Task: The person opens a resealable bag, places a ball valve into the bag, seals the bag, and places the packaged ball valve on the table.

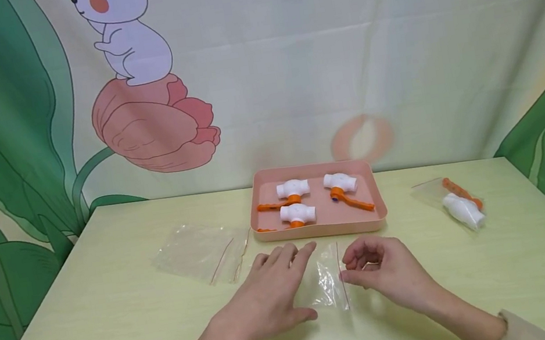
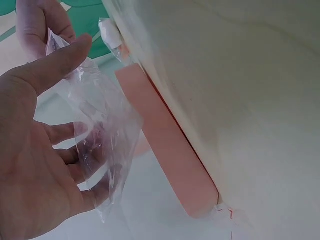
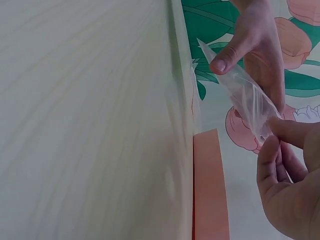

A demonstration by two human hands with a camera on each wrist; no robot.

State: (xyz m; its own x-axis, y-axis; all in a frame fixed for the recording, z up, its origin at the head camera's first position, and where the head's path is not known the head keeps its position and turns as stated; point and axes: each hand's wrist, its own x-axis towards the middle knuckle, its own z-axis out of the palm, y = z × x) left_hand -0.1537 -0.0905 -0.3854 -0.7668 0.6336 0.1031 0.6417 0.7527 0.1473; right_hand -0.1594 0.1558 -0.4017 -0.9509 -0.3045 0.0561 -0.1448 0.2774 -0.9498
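Observation:
A small clear zip bag (image 1: 327, 282) with a red line along its seal is held up over the table in front of me. My right hand (image 1: 393, 269) pinches the bag's sealing edge between thumb and fingertips, as the right wrist view also shows. On the other side, my left hand (image 1: 275, 296) has its fingers spread and thumb extended. In the left wrist view, the bag (image 2: 107, 125) lies in front of the fingers of that hand, which is not gripping it. Nothing shows inside the bag.
Behind the hands stands a pink tray (image 1: 321, 232) with white ball valves (image 1: 297, 213) that have orange handles. Flat clear bags (image 1: 195, 252) lie to its left. At the right, a bag holds a white valve (image 1: 464, 212) with an orange handle (image 1: 457, 189). A printed curtain (image 1: 279, 75) hangs behind.

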